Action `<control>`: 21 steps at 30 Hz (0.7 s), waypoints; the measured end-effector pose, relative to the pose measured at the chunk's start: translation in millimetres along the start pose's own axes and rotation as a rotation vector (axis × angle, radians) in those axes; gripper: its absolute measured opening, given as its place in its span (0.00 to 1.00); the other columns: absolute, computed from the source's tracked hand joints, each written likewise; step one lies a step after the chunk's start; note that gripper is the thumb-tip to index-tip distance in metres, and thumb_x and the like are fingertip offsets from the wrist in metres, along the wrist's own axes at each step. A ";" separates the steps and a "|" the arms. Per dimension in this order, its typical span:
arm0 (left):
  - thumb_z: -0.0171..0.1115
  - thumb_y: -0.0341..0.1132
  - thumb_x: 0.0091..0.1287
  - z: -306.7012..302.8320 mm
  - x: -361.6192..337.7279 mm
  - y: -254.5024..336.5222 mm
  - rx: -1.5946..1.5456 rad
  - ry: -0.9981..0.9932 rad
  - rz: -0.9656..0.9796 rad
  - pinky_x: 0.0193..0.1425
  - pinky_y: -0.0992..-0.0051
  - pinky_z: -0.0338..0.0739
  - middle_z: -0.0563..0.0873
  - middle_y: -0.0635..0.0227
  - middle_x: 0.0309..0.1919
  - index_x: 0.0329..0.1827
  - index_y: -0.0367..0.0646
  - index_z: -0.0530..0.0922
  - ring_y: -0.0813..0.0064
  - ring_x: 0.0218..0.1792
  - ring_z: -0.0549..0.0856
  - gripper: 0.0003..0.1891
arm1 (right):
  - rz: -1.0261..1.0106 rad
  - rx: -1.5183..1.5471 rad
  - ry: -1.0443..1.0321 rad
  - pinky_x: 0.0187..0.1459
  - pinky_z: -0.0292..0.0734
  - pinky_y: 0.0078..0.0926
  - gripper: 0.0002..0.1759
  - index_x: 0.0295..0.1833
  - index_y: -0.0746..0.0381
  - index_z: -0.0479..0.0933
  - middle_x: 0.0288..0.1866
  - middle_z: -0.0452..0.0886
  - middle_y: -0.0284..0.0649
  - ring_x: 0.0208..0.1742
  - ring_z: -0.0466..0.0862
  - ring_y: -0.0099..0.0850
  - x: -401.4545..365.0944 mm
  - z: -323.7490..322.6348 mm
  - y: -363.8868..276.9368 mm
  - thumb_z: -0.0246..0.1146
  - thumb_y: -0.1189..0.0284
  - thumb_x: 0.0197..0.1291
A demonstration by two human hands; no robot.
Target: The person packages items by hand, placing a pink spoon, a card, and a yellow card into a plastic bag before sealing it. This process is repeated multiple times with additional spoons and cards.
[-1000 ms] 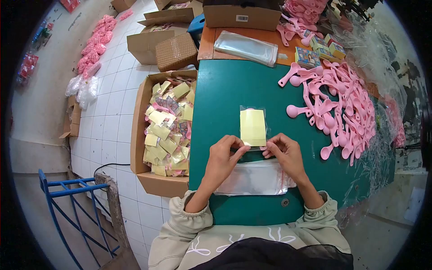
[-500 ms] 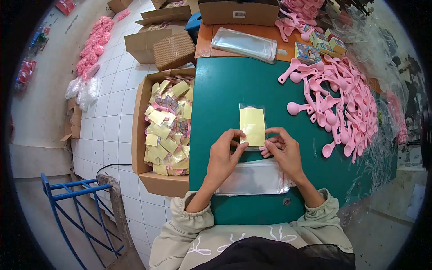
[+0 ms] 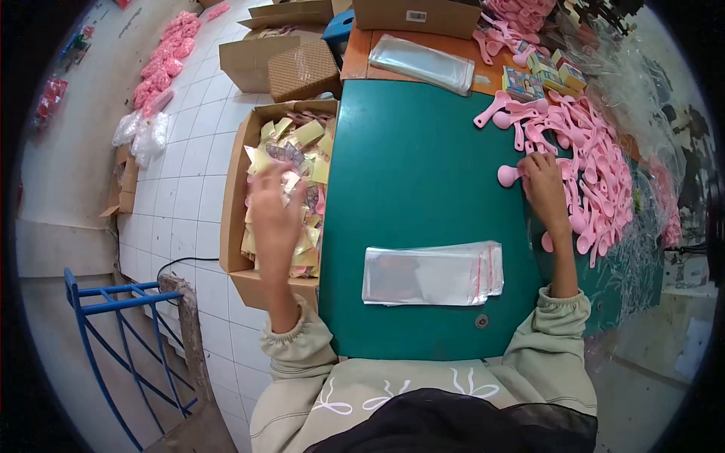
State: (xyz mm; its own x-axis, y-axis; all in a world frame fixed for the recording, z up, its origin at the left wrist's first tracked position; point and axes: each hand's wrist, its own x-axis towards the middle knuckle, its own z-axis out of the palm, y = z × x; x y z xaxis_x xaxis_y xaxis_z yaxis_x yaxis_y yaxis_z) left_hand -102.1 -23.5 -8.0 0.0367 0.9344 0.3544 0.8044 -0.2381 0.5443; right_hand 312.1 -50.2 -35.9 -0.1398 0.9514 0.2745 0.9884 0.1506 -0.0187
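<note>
Over the cardboard box (image 3: 236, 215) at the left is my left hand (image 3: 275, 215), blurred by motion, its fingers above the yellow-card packets (image 3: 309, 134) inside. Whether it holds anything is not clear. My right hand (image 3: 541, 181) reaches the left side of the heap of pink spoons (image 3: 596, 166), its fingers bent down on the handle of a pink spoon (image 3: 508, 176) whose round bowl points left. A stack of clear plastic bags (image 3: 427, 275) lies on the green table (image 3: 423, 174) between my arms.
Small printed boxes (image 3: 522, 84) and a pack of clear sleeves (image 3: 423, 63) lie at the table's far end, near a long brown box (image 3: 415, 16). Crumpled plastic (image 3: 634, 83) hangs at the right. A blue metal frame (image 3: 124, 302) stands at lower left.
Both hands have parted from the yellow-card packet at the table's middle, which is gone from there. My left hand moved left over the box, my right hand to the spoons.
</note>
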 end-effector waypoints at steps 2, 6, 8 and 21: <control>0.63 0.35 0.60 17.0 -7.8 37.2 -0.283 -0.336 0.095 0.49 0.63 0.74 0.79 0.56 0.46 0.45 0.38 0.77 0.54 0.46 0.79 0.13 | -0.005 0.000 0.063 0.49 0.67 0.39 0.08 0.36 0.60 0.73 0.44 0.74 0.38 0.50 0.71 0.39 -1.5 0.0 -0.6 0.59 0.80 0.48; 0.68 0.35 0.54 61.3 -51.1 103.0 -0.392 -0.631 0.462 0.44 0.65 0.75 0.77 0.62 0.39 0.39 0.43 0.77 0.60 0.39 0.80 0.12 | -0.035 -0.007 -0.004 0.53 0.64 0.42 0.12 0.41 0.59 0.75 0.46 0.75 0.36 0.53 0.72 0.37 -8.1 -6.8 -2.6 0.58 0.80 0.48; 0.68 0.34 0.54 78.4 -61.9 107.3 -0.335 -0.617 0.500 0.43 0.66 0.76 0.77 0.62 0.38 0.38 0.43 0.77 0.61 0.38 0.80 0.12 | -0.087 -0.010 -0.034 0.56 0.62 0.45 0.15 0.43 0.58 0.76 0.47 0.76 0.35 0.56 0.71 0.37 -12.0 -18.2 -4.6 0.57 0.81 0.48; 0.65 0.29 0.60 91.5 -48.9 99.4 -0.721 -0.663 0.216 0.40 0.74 0.81 0.85 0.62 0.30 0.35 0.37 0.73 0.71 0.35 0.87 0.08 | -0.104 -0.066 -0.211 0.67 0.52 0.50 0.13 0.40 0.58 0.75 0.49 0.75 0.32 0.61 0.69 0.36 -24.0 -36.8 9.6 0.60 0.81 0.47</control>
State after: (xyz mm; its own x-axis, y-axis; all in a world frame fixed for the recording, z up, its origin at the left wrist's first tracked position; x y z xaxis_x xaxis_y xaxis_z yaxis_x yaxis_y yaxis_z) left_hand 30.3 -68.6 -40.8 0.6392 0.7590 0.1242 0.1983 -0.3188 0.9268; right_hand 327.2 -81.5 -7.3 -0.2436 0.9677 0.0649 0.9688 0.2396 0.0637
